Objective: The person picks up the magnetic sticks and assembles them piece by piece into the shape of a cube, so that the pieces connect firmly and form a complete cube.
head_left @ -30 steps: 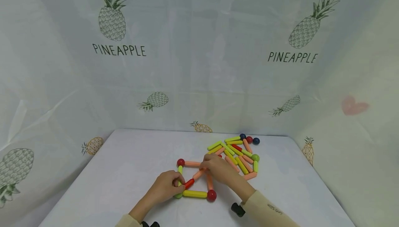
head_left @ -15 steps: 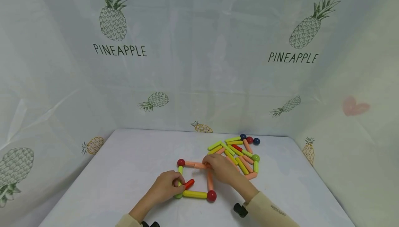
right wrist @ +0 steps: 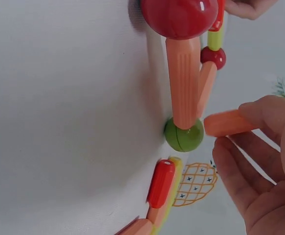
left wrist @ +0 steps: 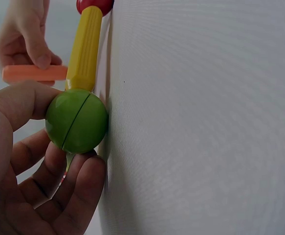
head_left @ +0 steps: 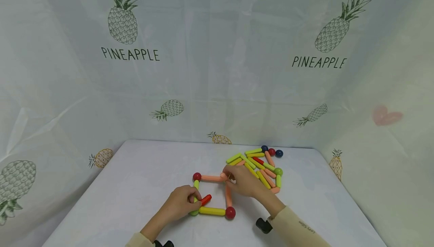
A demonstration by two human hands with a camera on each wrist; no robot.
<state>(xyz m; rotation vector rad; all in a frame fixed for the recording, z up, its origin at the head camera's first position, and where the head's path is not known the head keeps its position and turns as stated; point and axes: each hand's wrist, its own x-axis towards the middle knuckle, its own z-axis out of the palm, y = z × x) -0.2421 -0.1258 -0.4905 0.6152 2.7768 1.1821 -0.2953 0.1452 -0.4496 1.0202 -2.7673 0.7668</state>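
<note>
Magnetic rods and balls form a four-sided frame on the table. My left hand (head_left: 181, 201) grips the green ball (left wrist: 76, 121) at the near left corner, where a yellow rod (head_left: 212, 211) joins it. A red rod (head_left: 206, 200) slants up beside the left fingertips. My right hand (head_left: 242, 180) pinches an orange rod (right wrist: 228, 123) between thumb and fingers; its free end is close to the far right green ball (right wrist: 184, 134). An orange rod (right wrist: 184, 83) runs from that ball to the near right red ball (head_left: 230, 213). Another red ball (head_left: 197, 177) marks the far left corner.
Several loose rods (head_left: 262, 179) in yellow, orange, green and red lie behind and right of my right hand. Blue balls (head_left: 279, 153) and a red ball (head_left: 271, 152) sit at the table's back edge. A pineapple-print cloth (head_left: 217, 69) hangs behind the table (head_left: 152, 164).
The right hand has brought its orange rod away from the red rod's tip, back to the far right corner, and turned it upward. The left hand stays in place.
</note>
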